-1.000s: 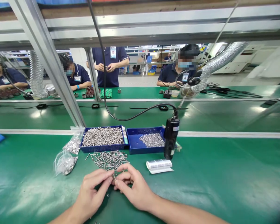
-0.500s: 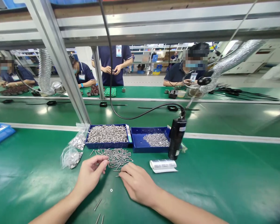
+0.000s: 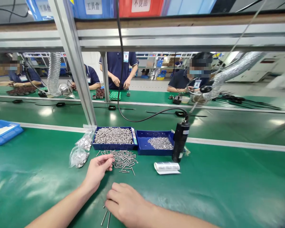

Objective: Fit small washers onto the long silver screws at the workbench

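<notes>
My left hand (image 3: 98, 171) is at the left edge of a loose pile of long screws (image 3: 125, 160), thumb and fingertips pinched together. What lies in the pinch, if anything, is too small to make out. Nearer to me, my right hand (image 3: 127, 204) is held low over the green mat, its fingers curled down and closed. Its fingertips are hidden, and so is whatever they grip. Just left of it, a few separate screws (image 3: 104, 218) lie on the mat. Behind the pile is a blue tray (image 3: 115, 147) full of screws.
A second blue tray (image 3: 142, 149) holds small metal rings or nuts. Beside it hangs a black electric screwdriver (image 3: 180, 142) on a cable. A label roll (image 3: 166, 167) lies in front. Plastic bags of small parts (image 3: 78, 155) sit left. Several co-workers work across the bench.
My right hand has moved from the screw pile toward me and left, over where a small ring lay. My left hand stays by the pile. The camera view has shifted.
</notes>
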{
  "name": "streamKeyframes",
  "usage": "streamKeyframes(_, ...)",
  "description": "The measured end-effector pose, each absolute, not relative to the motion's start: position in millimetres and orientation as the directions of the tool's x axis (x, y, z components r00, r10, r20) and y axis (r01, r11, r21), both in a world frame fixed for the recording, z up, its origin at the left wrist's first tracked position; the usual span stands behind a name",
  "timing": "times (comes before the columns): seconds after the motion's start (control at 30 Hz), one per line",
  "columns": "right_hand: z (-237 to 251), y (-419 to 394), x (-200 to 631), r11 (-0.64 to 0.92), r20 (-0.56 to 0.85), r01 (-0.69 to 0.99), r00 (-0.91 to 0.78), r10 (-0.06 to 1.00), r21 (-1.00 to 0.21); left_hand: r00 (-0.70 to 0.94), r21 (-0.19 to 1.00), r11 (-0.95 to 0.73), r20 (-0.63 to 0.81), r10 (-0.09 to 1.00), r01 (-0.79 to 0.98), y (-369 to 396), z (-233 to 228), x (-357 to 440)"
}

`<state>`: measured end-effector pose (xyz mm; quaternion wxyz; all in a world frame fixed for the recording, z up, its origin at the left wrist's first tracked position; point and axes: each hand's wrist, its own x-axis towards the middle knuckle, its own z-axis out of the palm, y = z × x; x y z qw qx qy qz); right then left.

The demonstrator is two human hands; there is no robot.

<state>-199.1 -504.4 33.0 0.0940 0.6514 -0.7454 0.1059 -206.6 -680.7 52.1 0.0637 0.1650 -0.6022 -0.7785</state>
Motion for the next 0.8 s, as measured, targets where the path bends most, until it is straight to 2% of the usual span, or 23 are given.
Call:
streamKeyframes(0.1,35.8,-498.5,-201.7,0.213,0.241,-0.977,-0.211,-0.947,-0.017,-0.939,0.957,-0.266,-0.192,-0.284,-0.115,-680.6,52.1,-204.8)
streamKeyframes(0.27,56.2,-478.5,-220.5,0.268,0.154,-0.938,-0.305,-0.94,-0.222,-0.947,0.967,-0.222,-0.186,-0.262,-0.128,-679.2,53.1,-202.2)
streamKeyframes(0.4,58.8,-479.0,-227.0,0.218,0.178,-0.936,-0.273,-0.945,-0.277,-0.951,0.978,-0.168,-0.168,-0.258,-0.127,-678.9,51.1,-203.2)
streamKeyframes(0.5,45.0,-487.4,-217.7,0.141,0.192,-0.972,-0.178,-0.965,-0.19,-0.949,0.98,-0.142,-0.175,-0.262,-0.141,-678.5,49.4,-204.6)
streamKeyframes(0.6,34.1,-491.6,-208.2,0.156,0.178,-0.988,-0.156,-0.972,-0.013,-0.944,0.98,-0.122,-0.184,-0.276,-0.155,-677.7,48.9,-204.9)
streamKeyframes(0.63,34.0,-491.0,-208.1,0.171,0.174,-0.985,-0.168,-0.97,0.0,-0.943,0.981,-0.117,-0.184,-0.276,-0.157,-677.5,48.9,-204.6)
streamKeyframes(0.67,36.0,-489.5,-210.2,0.184,0.177,-0.982,-0.187,-0.966,-0.032,-0.945,0.982,-0.11,-0.181,-0.274,-0.156,-677.4,49.1,-204.1)
streamKeyframes(0.7,39.7,-487.3,-214.5,0.194,0.195,-0.974,-0.214,-0.957,-0.116,-0.946,0.983,-0.103,-0.178,-0.269,-0.155,-677.3,49.3,-203.5)
streamKeyframes(0.77,49.4,-482.8,-228.6,0.218,0.274,-0.889,-0.344,-0.898,-0.402,-0.952,0.985,-0.089,-0.165,-0.259,-0.146,-677.1,50.1,-202.3)
streamKeyframes(0.8,53.8,-481.3,-236.9,0.225,0.306,-0.789,-0.46,-0.834,-0.572,-0.955,0.987,-0.082,-0.156,-0.253,-0.139,-676.8,50.6,-201.8)
